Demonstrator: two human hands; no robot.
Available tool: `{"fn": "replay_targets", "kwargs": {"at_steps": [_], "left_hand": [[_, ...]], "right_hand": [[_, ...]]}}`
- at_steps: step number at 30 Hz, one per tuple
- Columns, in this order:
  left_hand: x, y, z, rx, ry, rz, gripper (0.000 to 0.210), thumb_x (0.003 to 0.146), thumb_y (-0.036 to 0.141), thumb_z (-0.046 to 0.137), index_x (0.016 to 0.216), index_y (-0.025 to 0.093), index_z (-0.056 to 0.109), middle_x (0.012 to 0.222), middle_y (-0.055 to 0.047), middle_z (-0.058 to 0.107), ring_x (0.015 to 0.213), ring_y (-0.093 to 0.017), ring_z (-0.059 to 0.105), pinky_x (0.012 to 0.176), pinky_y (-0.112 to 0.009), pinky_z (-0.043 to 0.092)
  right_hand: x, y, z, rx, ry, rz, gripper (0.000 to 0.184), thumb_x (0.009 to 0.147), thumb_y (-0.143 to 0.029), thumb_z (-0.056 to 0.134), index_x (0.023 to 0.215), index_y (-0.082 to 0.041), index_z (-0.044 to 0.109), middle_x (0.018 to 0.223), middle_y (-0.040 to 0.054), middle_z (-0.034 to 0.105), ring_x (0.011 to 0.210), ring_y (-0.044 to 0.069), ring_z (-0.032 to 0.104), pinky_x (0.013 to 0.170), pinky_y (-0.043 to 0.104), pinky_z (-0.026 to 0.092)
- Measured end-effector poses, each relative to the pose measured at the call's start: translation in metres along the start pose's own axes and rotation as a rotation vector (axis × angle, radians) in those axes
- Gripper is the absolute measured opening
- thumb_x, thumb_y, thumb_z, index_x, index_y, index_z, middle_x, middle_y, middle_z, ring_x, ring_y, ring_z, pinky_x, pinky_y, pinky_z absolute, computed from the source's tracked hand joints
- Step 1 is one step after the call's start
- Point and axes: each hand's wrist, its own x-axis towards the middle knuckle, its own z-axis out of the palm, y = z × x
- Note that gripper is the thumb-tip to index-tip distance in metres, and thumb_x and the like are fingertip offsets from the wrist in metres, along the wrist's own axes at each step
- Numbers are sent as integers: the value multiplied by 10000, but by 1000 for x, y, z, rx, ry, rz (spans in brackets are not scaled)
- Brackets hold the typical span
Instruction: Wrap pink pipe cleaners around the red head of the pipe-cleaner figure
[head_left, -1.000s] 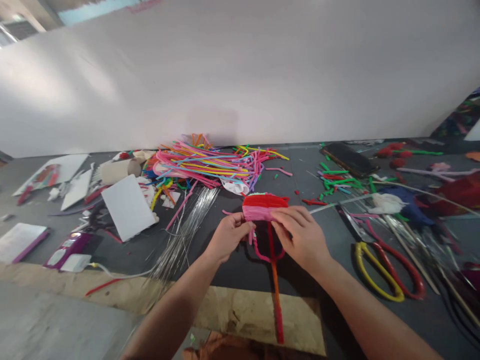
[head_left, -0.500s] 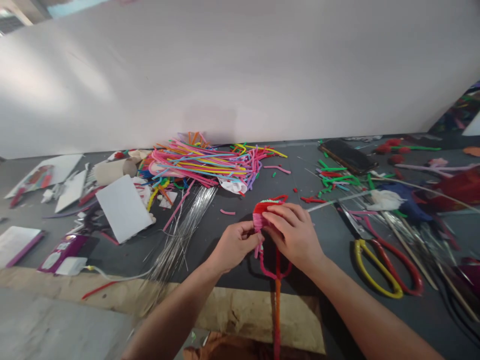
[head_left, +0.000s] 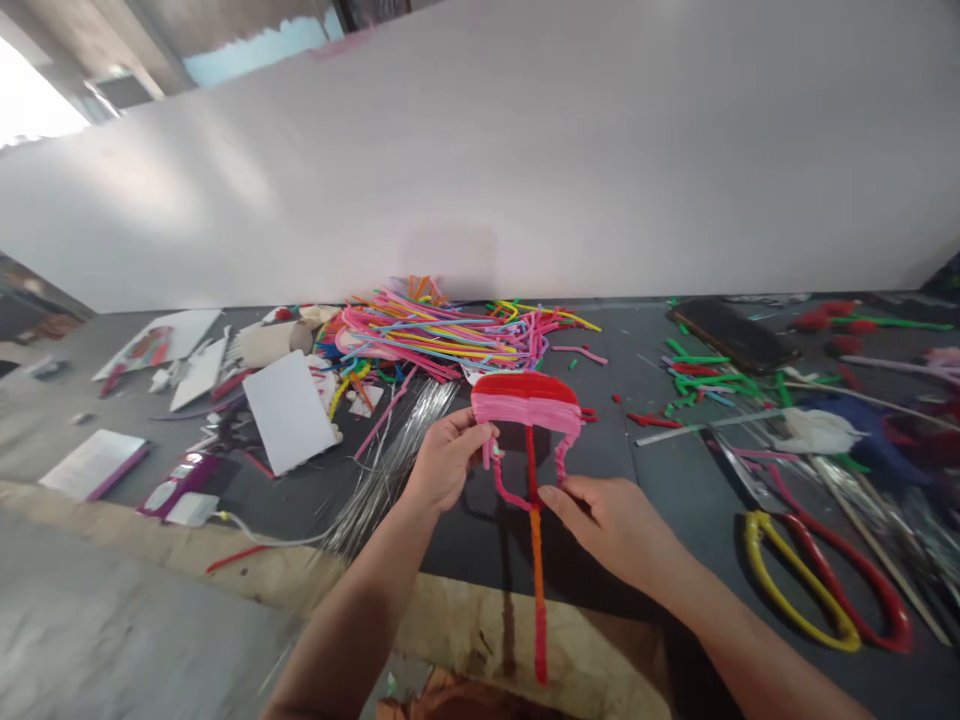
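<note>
Between my hands is a pipe-cleaner figure (head_left: 527, 405) with a wide red and pink band on top, a twisted pink loop beneath it and a long red and orange stem hanging down. My left hand (head_left: 444, 462) pinches the left end of the pink band, where a short pink pipe-cleaner end sticks out. At the lower right of the loop, my right hand (head_left: 622, 520) has thumb and fingers closed on the twisted pink pipe cleaner near the stem. The stem's lower end hangs over the table's front edge.
A heap of coloured pipe cleaners (head_left: 442, 330) lies at the back, with thin wires (head_left: 405, 465) in front. Scissors with yellow and red handles (head_left: 802, 570) rest at the right, near green offcuts (head_left: 705, 375) and a phone (head_left: 731, 333). White card (head_left: 289, 412) lies at left.
My right hand has moved from the top band down to the lower right of the loop. The figure now faces me flat, showing its whole band. The view has shifted left.
</note>
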Motion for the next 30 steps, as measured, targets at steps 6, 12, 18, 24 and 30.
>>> {"fn": "replay_targets", "kwargs": {"at_steps": [6, 12, 18, 24, 30], "left_hand": [[-1, 3, -1, -138, -49, 29, 173, 680, 254, 715, 777, 133, 638, 711, 12, 618, 535, -71, 579, 580, -205, 502], [1, -2, -1, 44, -75, 35, 192, 698, 262, 690, 826, 128, 638, 722, -1, 618, 571, -76, 563, 541, -184, 448], [1, 5, -9, 262, -185, 22, 187, 674, 181, 648, 850, 126, 616, 711, -6, 615, 595, -92, 553, 584, -211, 439], [0, 8, -10, 167, -264, 10, 220, 692, 221, 673, 889, 127, 639, 743, -17, 622, 624, -88, 547, 616, -214, 426], [-1, -2, -7, -33, -182, 15, 246, 677, 266, 741, 856, 115, 663, 741, -26, 634, 641, -94, 568, 642, -224, 447]], "right_hand": [[4, 0, 15, 846, -300, 124, 512, 781, -629, 511, 1000, -173, 585, 760, 44, 633, 540, 103, 520, 449, 209, 348], [7, -6, 31, 1127, -188, 278, 506, 739, -580, 612, 1047, -180, 581, 612, -27, 562, 461, 50, 390, 428, 174, 268], [9, 2, 30, 1102, -138, 294, 457, 729, -539, 649, 998, -171, 614, 571, -32, 540, 446, 49, 367, 413, 178, 231], [10, 8, 30, 1198, -142, 280, 436, 736, -496, 669, 1021, -169, 619, 580, -31, 531, 473, 48, 370, 418, 174, 220], [10, 9, 31, 1376, -177, 272, 350, 732, -435, 696, 972, -190, 629, 566, -37, 519, 456, 46, 343, 426, 186, 206]]}}
